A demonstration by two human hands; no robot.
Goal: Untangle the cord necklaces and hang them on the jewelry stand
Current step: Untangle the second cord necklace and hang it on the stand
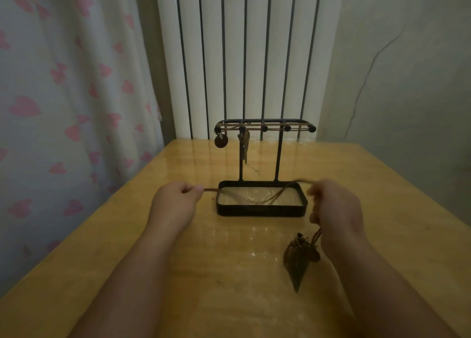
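Note:
A black jewelry stand [279,159] with a tray base [260,211] stands on the wooden table. One cord necklace lies along its top pegs, its round brown pendant [220,141] hanging at the left end. Another dark piece [244,143] hangs from the second peg. My left hand [175,200] pinches one end of a brown cord [274,197], which sags across the tray. My right hand [336,207] holds the other part of the cord. A dark leaf-shaped pendant [297,260] dangles below that hand, just above the table.
The yellow wooden table [229,274] reaches toward a white radiator [242,57] behind the stand. A curtain with pink hearts [63,108] hangs along the left edge. A pale wall [407,82] with a thin crack is at the right.

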